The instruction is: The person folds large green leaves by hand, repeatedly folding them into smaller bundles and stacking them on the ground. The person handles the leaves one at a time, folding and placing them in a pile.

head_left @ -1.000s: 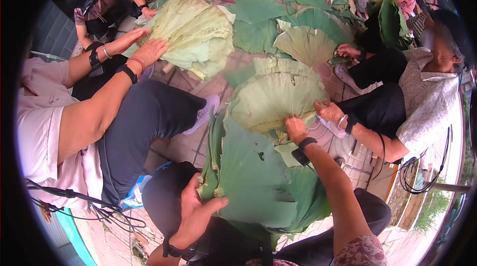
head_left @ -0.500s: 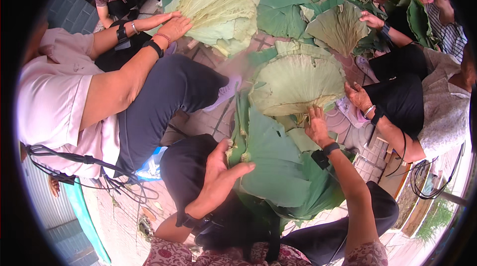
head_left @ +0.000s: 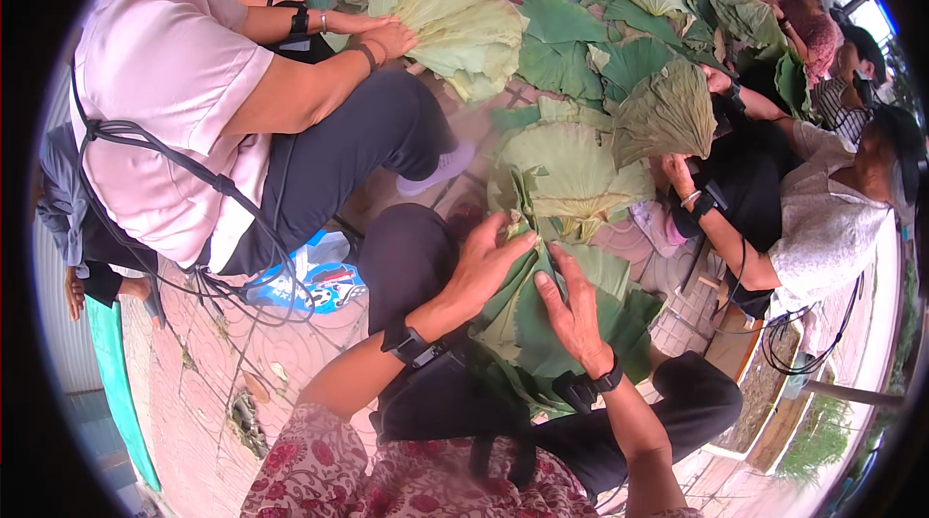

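A large green lotus leaf (head_left: pixel 542 339) lies over my lap, with more green leaf layers under it. My left hand (head_left: pixel 479 271) is closed round the bunched, folded edge of this leaf near its stem end. Beside it, my right hand (head_left: pixel 578 315) pinches the same leaf between thumb and fingers, close to the fold. Just beyond my hands is a pale, yellowish-green lotus leaf (head_left: pixel 571 170), spread out with its ribs fanning. Part of each hand's grip is hidden by the leaf.
At left, a person in a pink shirt (head_left: pixel 184 83) handles a pale leaf (head_left: pixel 455 29). At right, another person (head_left: pixel 823 199) holds a dull green leaf (head_left: pixel 668 117). Many leaves (head_left: pixel 561 44) cover the paving beyond. A blue-white bag (head_left: pixel 314 276) and black cables (head_left: pixel 208 179) are at left.
My right hand has drawn back from the pale leaf to the green leaf beside my left hand. The left hand has closed on its edge. The right-hand person has lifted a leaf.
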### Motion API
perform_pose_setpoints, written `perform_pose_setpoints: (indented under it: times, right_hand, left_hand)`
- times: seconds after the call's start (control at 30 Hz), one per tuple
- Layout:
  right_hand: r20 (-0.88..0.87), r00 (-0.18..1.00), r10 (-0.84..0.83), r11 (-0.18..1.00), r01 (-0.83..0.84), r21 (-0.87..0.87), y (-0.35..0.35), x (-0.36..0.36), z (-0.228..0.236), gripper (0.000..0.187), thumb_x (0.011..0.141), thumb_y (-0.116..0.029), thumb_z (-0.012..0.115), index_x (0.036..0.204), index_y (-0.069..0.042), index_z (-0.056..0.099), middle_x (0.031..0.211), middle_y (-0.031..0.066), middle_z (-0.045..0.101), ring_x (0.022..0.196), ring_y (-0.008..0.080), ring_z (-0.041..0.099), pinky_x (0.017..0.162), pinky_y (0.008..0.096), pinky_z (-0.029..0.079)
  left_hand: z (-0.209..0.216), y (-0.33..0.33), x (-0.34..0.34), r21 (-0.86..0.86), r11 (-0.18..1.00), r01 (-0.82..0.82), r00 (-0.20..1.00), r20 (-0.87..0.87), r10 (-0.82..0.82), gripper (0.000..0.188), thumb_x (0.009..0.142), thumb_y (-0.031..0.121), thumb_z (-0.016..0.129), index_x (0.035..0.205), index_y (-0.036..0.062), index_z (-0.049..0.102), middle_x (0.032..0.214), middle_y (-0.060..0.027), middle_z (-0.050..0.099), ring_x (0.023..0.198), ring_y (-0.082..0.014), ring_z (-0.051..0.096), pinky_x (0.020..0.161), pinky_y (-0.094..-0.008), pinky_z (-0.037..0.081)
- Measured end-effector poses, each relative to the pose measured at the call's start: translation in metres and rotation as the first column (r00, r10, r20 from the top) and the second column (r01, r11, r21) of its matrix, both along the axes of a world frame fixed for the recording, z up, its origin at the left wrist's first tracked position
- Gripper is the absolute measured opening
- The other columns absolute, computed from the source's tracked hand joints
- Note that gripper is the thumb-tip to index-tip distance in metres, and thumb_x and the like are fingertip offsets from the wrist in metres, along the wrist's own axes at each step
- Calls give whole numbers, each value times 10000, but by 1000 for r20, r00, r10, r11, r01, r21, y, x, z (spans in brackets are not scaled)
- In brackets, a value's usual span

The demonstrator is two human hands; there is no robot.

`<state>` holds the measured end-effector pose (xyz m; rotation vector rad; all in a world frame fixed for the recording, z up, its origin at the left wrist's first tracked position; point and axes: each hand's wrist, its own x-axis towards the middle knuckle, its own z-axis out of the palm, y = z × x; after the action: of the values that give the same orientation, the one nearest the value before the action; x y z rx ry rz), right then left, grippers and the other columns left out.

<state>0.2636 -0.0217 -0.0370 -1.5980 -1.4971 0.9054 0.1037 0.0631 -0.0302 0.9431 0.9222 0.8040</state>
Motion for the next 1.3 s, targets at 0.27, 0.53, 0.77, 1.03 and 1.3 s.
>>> perform_pose_setpoints:
  times: [0.27, 0.53, 0.77, 1.03, 1.3]
  right_hand:
    - [-180, 961, -209, 961, 167, -221, -22, -4, 14, 674, 981, -348, 573, 1424, 140, 434, 1192, 318, 628, 1141, 342, 616, 988, 397, 460]
    - [-221, 942, -251, 961, 214, -177, -34, -3, 1, 554, 947, -345, 584, 1256, 113, 546, 764, 83, 567, 716, 191, 529, 675, 360, 437]
    - [-232, 933, -275, 954, 234, -188, -39, 6, 1, 396, 916, -290, 615, 1111, 55, 622, 729, 131, 582, 675, 203, 551, 640, 376, 439]
    - [364, 930, -49, 998, 55, -6, -38, 29, 10, 332, 814, -152, 649, 1128, -52, 688, 769, 199, 667, 705, 372, 665, 672, 437, 519]
    - [565, 793, 229, 970, -236, -63, -40, 67, 45, 334, 834, -131, 651, 1162, -69, 666, 759, 182, 683, 736, 372, 689, 709, 468, 547]
  left_hand:
    - [-6, -7, 7, 113, 981, 156, 986, 49, -162, 471, 807, 75, 734, 1229, -38, 557, 1185, -135, 644, 1091, -178, 605, 925, -327, 494]
    - [-4, -15, 15, 289, 929, 231, 944, -297, -143, 488, 776, 112, 758, 1186, -56, 554, 1187, -196, 642, 1089, -255, 620, 946, -381, 493]
    - [-4, -16, 11, 297, 901, 318, 909, -365, -201, 523, 727, 90, 752, 1189, -80, 576, 1163, -230, 668, 1083, -304, 644, 949, -383, 494]
    - [3, -15, 7, 319, 881, 349, 901, -372, -223, 562, 714, 94, 752, 1226, -61, 580, 1167, -233, 675, 1086, -324, 653, 950, -397, 494]
    - [1, -13, -2, 341, 906, 251, 893, -443, -81, 610, 727, 115, 751, 1274, -79, 562, 1167, -238, 679, 1016, -313, 665, 897, -390, 510]
